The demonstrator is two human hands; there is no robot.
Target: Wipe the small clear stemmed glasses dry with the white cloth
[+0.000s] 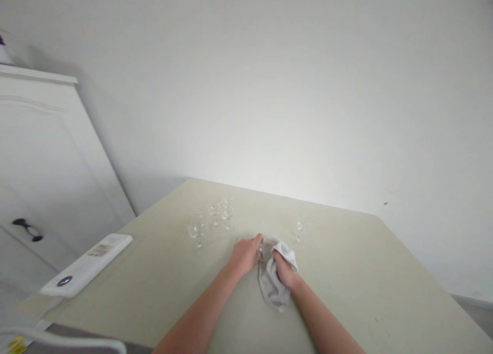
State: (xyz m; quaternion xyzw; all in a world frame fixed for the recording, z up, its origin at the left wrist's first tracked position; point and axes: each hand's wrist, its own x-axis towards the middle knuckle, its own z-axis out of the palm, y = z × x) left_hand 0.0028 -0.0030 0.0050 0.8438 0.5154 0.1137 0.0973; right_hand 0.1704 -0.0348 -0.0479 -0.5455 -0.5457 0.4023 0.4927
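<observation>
My left hand (pixel 246 255) gripped a small glass (pixel 261 252). My right hand (pixel 284 271) clenched a grey cloth (pixel 272 288), pressed against that glass.

Soft grey cloth (pixel 274 279), clear glass (pixel 196 228), matt table (pixel 365 272).

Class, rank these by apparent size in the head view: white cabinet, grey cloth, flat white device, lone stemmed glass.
white cabinet
flat white device
grey cloth
lone stemmed glass
Device and cloth look close; differing nearness makes that unsure.
</observation>
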